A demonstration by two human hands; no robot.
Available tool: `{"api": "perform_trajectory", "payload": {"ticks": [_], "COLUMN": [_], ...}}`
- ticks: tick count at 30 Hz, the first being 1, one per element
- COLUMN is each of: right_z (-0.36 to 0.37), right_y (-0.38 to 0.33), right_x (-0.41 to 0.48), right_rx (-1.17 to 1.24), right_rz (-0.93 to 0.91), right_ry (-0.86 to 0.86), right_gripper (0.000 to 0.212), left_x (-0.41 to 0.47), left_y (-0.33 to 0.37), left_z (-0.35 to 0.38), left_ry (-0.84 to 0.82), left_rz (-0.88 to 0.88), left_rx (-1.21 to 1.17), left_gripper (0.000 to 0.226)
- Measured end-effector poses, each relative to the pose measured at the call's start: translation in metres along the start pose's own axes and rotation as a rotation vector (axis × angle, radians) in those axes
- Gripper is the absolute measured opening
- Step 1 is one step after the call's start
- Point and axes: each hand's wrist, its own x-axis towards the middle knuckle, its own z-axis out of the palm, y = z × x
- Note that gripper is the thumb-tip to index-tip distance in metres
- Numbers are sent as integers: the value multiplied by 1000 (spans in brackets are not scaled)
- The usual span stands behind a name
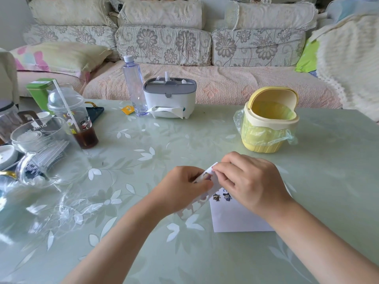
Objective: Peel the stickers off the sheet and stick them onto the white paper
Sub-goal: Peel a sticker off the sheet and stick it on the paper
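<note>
1. Head view, lower centre of the frame: the left hand grips the sticker sheet with curled fingers and holds it tilted, lifted off the desk.
2. The right hand, just to the right, pinches the sheet's upper corner between thumb and fingertips. The fingers hide that edge, so I cannot tell whether a sticker has lifted there or only the backing is caught.
3. The white paper lies flat on the desk below and right of the hands, partly under the right wrist. Two cartoon stickers sit side by side near its upper left corner, so I judge the task to be partway done.
4. What could go wrong:
   - A quick or sideways pull could tear the sticker or crease it.
   - A freed sticker could curl onto itself or cling to a fingertip.
   - Neither hand holds the paper down, so the right wrist could drag it across the glossy desk cover.
5. Further out, a yellow mini bin with a liner stands to the upper right. A tissue box and a clear bottle stand at upper centre. A lidded cup of dark drink and a glass jug sit at the left, all well apart from the hands.
</note>
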Motion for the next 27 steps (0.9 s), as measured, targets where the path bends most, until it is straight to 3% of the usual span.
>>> {"api": "perform_trajectory", "payload": {"ticks": [2, 5, 8, 11, 17, 21, 24, 27], "right_z": [0, 0, -1, -2, -3, -3, -5, -6], "right_y": [-2, -6, -6, -4, -8, -8, -7, -6], "right_x": [0, -1, -3, -3, -5, -5, -5, -4], "right_rx": [55, 150, 102, 82, 255, 428, 384, 269], "right_rz": [93, 314, 191, 118, 371, 456, 457, 417], "right_ry": [-21, -31, -20, 17, -81, -143, -167, -179], "right_gripper": [8, 14, 8, 12, 13, 9, 9, 6], "left_x": [0, 0, 2, 1, 3, 5, 5, 4], "left_y": [0, -2, -6, -7, -10, -12, -12, -11], "left_z": [-1, 1, 4, 7, 8, 10, 12, 14], "left_ry": [7, 31, 65, 62, 173, 228, 211, 221], "left_rz": [1, 46, 99, 135, 162, 193, 173, 192], "left_rx": [-32, -48, -33, -83, 87, 218, 149, 236], "left_gripper": [17, 8, 10, 27, 17, 28, 39, 40]}}
